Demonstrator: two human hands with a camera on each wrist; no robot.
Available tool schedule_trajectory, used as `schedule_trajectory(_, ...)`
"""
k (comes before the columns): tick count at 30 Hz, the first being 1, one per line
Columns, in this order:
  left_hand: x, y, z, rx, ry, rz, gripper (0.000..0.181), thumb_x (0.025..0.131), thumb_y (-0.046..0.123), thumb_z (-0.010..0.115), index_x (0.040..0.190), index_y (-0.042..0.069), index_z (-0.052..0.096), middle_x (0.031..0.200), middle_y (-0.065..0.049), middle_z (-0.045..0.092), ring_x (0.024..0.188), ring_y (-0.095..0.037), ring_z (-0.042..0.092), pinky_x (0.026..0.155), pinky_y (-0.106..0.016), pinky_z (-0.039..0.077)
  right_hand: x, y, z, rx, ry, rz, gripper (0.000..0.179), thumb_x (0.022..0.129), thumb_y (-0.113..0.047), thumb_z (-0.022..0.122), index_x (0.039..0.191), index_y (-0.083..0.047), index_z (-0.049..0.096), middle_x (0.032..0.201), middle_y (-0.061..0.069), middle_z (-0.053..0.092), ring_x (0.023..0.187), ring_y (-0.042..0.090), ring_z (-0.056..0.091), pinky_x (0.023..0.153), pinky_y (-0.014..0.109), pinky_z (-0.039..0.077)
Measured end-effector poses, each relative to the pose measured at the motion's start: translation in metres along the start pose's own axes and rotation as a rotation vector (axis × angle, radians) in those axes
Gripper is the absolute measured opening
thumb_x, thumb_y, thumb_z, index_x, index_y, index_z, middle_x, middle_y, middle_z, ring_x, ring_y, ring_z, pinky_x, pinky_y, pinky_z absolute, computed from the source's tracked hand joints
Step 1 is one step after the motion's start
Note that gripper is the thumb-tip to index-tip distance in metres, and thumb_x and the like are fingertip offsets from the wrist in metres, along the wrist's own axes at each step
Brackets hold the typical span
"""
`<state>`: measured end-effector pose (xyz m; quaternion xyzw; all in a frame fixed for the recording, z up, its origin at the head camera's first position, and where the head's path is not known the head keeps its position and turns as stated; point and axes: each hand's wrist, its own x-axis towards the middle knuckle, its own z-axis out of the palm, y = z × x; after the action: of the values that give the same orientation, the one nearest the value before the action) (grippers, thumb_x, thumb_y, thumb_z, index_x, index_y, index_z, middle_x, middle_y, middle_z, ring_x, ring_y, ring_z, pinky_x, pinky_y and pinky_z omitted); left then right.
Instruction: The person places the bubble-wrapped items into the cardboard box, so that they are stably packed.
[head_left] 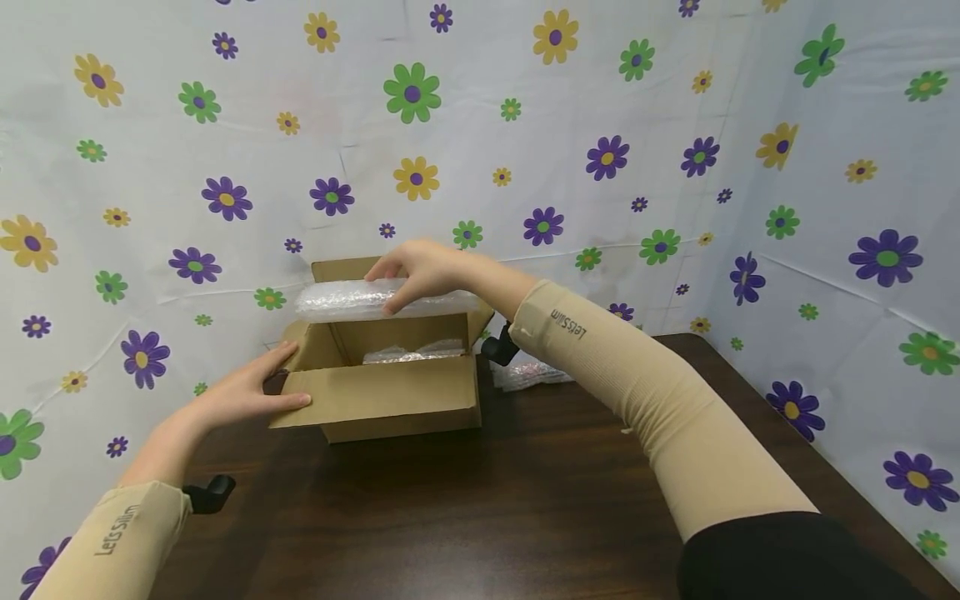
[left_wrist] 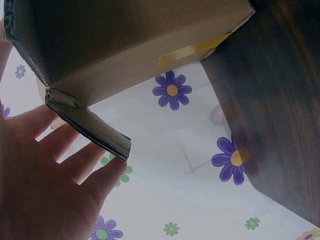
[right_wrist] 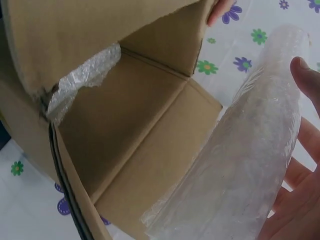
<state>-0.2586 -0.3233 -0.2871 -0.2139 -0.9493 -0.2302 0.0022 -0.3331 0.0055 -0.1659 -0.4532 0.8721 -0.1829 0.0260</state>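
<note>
An open cardboard box (head_left: 390, 395) stands on the dark table with its flaps spread. At its left side my left hand (head_left: 243, 396) holds the flaps, thumb on the front one and fingers against the side flap (left_wrist: 95, 127). My right hand (head_left: 427, 271) grips a long, rolled piece of clear bubble wrap (head_left: 337, 302) from above, over the box opening. In the right wrist view the roll (right_wrist: 240, 150) lies along the palm, with the thumb on one side and fingers on the other. More bubble wrap (head_left: 412, 354) shows inside the box.
Another piece of bubble wrap (head_left: 528, 375) lies on the table (head_left: 465, 525) right of the box, partly behind the right forearm. A flower-printed sheet (head_left: 480, 125) hangs close behind the box and along the right side. Yellow tape (left_wrist: 192, 49) marks the box's side.
</note>
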Motion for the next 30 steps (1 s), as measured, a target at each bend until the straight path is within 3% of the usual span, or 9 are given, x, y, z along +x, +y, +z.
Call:
schedule_trajectory(8,0.001,0.0,0.0,-0.015,-0.002,-0.004,0.097,0.085,0.039,0.073,0.152,-0.004,0.017,0.154,-0.033,0.015,0.138,-0.054,0.016,0.103,-0.07,0.02,0.013,0.001,0.014,-0.015,-0.024,0.021,0.055,0.082,-0.035,0.078,0.132,-0.02,0.062,0.124,0.002,0.061,0.113,0.013,0.053,0.091,0.025,0.045)
schedule_trajectory(18,0.0,0.0,0.0,-0.004,0.007,-0.002,0.097,0.085,0.04,0.073,0.152,-0.005,0.019,0.153,-0.034,0.016,0.137,-0.055,0.016,0.103,-0.071,0.02,0.024,0.006,0.027,-0.014,-0.037,0.09,0.054,0.082,-0.034,0.078,0.132,-0.018,0.062,0.127,0.003,0.061,0.116,0.014,0.052,0.095,0.028,0.045)
schedule_trajectory(30,0.0,-0.001,0.001,0.014,0.008,-0.009,0.097,0.084,0.041,0.073,0.152,-0.003,0.02,0.154,-0.033,0.016,0.137,-0.055,0.017,0.103,-0.071,0.02,0.036,0.013,0.041,-0.002,-0.083,0.118,0.053,0.084,-0.032,0.077,0.132,-0.017,0.061,0.127,0.003,0.061,0.116,0.016,0.054,0.091,0.028,0.047)
